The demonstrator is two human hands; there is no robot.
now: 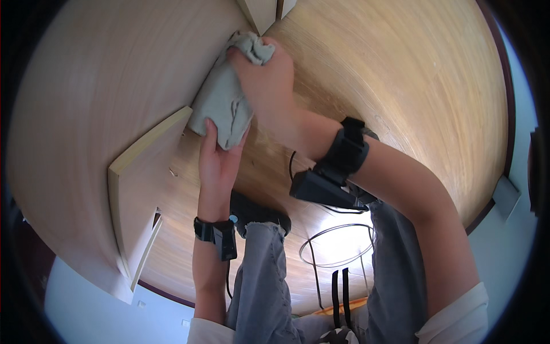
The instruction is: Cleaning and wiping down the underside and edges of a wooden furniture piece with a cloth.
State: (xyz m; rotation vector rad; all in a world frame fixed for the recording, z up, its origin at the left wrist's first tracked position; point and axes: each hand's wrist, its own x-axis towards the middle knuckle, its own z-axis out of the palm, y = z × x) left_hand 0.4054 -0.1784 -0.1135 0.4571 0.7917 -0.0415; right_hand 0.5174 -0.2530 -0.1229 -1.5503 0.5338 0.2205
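Both my hands are on a folded pale grey-green cloth (221, 94), possibly a garment, held above the wood-look floor. My left hand (220, 157) supports its near end from below, with the thumb lying on top. My right hand (270, 73) grips the far end, where the fabric is bunched between thumb and fingers. Parts of the cloth are hidden behind my right hand. A black strapped device (215, 234) sits on my left wrist, and a larger black one (333, 172) is on my right forearm.
To the left stands a light wood panel (86, 107) with a projecting board (148, 172). Another board (261, 15) juts in at the top. The floor (399, 77) extends right to a dark skirting strip (510, 107). A wire ring frame (337, 245) stands between my legs (266, 275).
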